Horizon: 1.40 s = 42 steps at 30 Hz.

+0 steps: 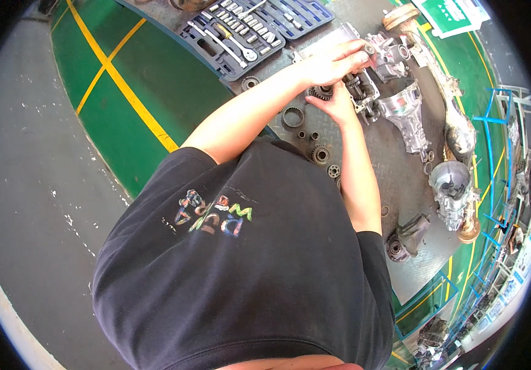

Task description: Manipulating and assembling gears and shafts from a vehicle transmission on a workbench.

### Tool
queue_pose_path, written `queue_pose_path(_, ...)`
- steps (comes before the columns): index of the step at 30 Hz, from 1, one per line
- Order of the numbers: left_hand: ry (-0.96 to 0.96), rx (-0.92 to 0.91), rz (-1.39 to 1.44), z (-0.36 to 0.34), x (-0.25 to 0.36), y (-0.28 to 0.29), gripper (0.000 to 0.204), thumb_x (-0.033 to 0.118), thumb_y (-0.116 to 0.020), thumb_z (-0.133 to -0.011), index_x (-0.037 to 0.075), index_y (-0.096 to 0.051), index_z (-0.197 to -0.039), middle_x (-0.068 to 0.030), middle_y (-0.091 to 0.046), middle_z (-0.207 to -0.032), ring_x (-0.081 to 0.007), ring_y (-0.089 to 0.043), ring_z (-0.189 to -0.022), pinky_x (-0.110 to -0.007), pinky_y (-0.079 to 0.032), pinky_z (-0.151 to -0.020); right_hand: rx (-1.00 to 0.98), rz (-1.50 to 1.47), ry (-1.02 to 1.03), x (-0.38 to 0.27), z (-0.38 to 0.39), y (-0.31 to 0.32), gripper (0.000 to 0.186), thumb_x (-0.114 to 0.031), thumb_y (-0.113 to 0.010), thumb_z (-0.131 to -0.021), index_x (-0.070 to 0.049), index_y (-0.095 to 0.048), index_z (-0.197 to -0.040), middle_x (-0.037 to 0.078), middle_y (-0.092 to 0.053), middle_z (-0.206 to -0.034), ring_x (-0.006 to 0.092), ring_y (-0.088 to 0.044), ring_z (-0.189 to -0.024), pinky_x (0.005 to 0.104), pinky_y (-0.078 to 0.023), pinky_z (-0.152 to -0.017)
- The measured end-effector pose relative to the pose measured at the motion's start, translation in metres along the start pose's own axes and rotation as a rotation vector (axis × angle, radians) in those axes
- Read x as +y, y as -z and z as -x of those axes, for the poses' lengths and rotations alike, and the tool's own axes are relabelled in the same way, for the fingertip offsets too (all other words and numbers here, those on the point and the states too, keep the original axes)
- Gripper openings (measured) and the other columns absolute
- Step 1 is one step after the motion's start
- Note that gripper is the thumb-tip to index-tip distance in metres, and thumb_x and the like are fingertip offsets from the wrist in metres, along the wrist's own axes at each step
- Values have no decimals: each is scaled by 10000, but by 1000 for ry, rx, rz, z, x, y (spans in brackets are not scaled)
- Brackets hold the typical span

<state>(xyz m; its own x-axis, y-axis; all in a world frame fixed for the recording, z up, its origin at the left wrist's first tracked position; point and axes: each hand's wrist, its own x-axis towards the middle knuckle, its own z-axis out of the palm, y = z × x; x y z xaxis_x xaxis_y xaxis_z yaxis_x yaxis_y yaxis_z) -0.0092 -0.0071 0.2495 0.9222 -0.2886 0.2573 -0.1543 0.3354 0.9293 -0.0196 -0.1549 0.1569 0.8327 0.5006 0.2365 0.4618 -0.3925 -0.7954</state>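
My left hand (338,63) reaches across the opened gearbox case (369,92), its fingers curled together with a small round metal part (369,49) at their tips. What lies under that palm is hidden. Just below it, my right hand (338,106) grips a toothed gear (319,92) between thumb and fingers. More dark gears on a shaft (354,84) show inside the case, beside both hands. Nearer to me on the steel bench lie a wide ring (292,117), two small bushings, another gear (320,154) and a bearing (334,171).
An open socket set case (234,37) with a ratchet stands at the far left of the bench top (395,179). To the right are a silver bell-shaped housing (406,114), a long axle (456,117), another housing (450,185) and a grey casting (410,237).
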Motion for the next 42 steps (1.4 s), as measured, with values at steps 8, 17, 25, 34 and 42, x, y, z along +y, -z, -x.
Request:
queue_pose_path(8,-41,-26,-257,2,4,7,513,382,-479,-1071,45,-474,-1457,-129,-612,-1358,-227,-581,-1275,-362,-460,-1067,-61,-24,-146,2,-4,-6,637,-166,-845,-655,17,-625,-1225,206,-668,-1179,337,-642,-1111,429,-494,-968)
queue_pose_path(17,-134,-47,-294,12,20,-1,424,368,-513,-1054,85,-560,-1366,-156,-643,-1257,-286,-596,-1210,-404,-452,-1049,-97,-91,-183,17,2,-18,642,-118,-853,-687,31,-599,-1258,156,-697,-1149,272,-668,-1099,390,-518,-956)
queue_pose_path(25,-89,58,-395,9,10,-13,432,343,-514,-1058,22,-561,-1343,-100,-646,-1224,-187,-608,-1147,-365,-486,-1005,0,3,-67,47,23,-20,850,-341,-896,-726,-11,-486,-1394,205,-599,-1323,316,-589,-1237,415,-461,-1065)
queue_pose_path(34,-92,33,95,6,8,11,319,382,-537,-1042,67,-530,-1096,-13,-444,-822,-145,-424,-769,-324,-392,-746,597,163,-827,124,258,25,343,-274,-740,-804,0,-733,-1008,195,-734,-964,343,-722,-902,414,-570,-814)
queue_pose_path(42,-44,66,75,17,20,-14,418,486,-659,-932,90,-534,-981,-20,-449,-811,-188,-449,-764,-400,-418,-819,660,656,-1340,186,448,142,555,-231,-745,-759,-12,-617,-1253,241,-607,-1292,415,-603,-1176,490,-511,-1001)
